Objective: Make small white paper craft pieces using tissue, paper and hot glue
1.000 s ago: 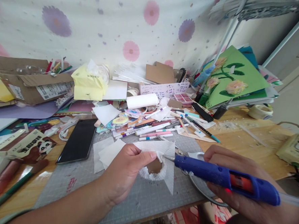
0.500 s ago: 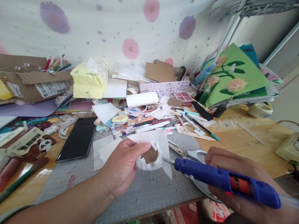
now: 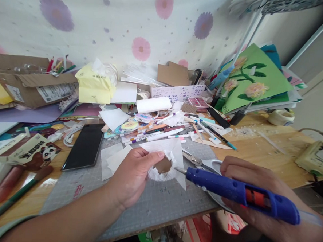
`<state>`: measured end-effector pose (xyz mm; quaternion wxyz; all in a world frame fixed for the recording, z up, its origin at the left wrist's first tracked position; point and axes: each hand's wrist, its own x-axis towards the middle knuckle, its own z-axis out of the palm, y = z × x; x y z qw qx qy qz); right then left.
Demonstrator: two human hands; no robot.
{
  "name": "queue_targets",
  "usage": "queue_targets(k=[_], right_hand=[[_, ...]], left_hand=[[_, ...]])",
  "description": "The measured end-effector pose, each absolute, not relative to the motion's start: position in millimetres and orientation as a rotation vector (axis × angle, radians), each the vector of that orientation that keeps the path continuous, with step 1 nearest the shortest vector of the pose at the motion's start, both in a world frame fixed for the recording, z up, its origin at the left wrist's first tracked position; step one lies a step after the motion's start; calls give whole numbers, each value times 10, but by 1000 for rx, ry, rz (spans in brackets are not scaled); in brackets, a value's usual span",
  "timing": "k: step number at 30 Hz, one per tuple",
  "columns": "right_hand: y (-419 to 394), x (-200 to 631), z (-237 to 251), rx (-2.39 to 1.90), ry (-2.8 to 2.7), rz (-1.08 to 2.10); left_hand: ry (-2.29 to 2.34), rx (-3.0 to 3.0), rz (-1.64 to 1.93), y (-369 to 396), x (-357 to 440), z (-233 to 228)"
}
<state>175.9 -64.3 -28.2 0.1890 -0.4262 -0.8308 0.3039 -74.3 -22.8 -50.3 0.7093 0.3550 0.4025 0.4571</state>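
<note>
Risk of a burn first: hot nozzle of the blue glue gun [image 3: 236,193] pointing straight toward the left hand [image 3: 133,176], fingertips pinched just beside the spot under the tip. A small slip of either hand, or a string of glue dragging across, enough to catch the thumb. Thin white paper piece [image 3: 167,156] likely to wrinkle, tear or soak through under too much glue, and to stick down to the grey cutting mat [image 3: 156,204] if pressed flat while wet. Scissors [image 3: 202,163] lying just behind the gun's nose, near enough to get dabbed or knocked. Black phone [image 3: 85,147] on the left of the mat, well apart from the nozzle but in reach of a sweeping elbow. Markers [image 3: 155,135] heaped at the far edge of the mat.

Left grip closed: thumb and fingers pinching the paper piece with its frilly white ring and brown centre, held slightly above the mat near the middle of the surface [image 3: 271,149]. Right hand [image 3: 256,185] wrapped closed around the gun's body, at the near right edge. Nozzle tip just right of the ring, near it; touching or not, cannot tell.
</note>
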Motion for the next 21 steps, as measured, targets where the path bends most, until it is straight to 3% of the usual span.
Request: queue_targets(k=[21], right_hand=[[-597,1738,-267,-1123,-2349,621]], left_hand=[[938,868,917,-210,-758,-525]])
